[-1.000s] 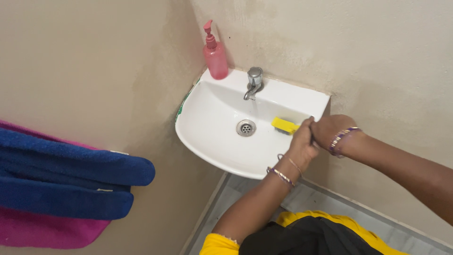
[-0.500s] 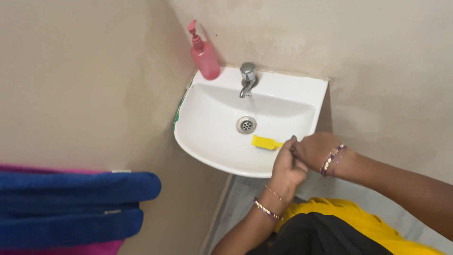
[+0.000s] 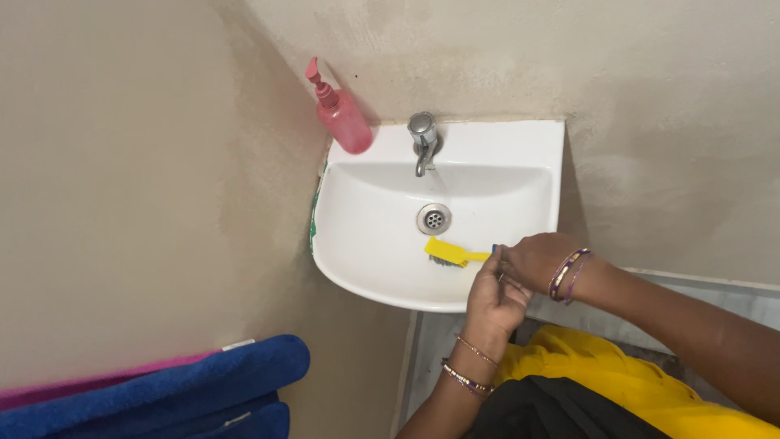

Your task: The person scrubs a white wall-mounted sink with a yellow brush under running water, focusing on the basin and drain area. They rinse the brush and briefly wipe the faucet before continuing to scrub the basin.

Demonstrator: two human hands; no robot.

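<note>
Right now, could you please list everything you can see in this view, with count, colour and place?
sink: one, white, fixed in the wall corner, centre of view
tap: one, silver, on the back ledge of the sink
drain: one, silver, in the bottom of the basin
soap dispenser: one, pink pump bottle, on the sink's back left corner
brush: one, yellow with dark bristles, head resting in the basin near the front rim
towel: blue, lower left, with a strip of pink cloth above it
bracelets: several, on both wrists
left hand: one, closed on the brush handle
right hand: one, closed on the handle's end
</note>
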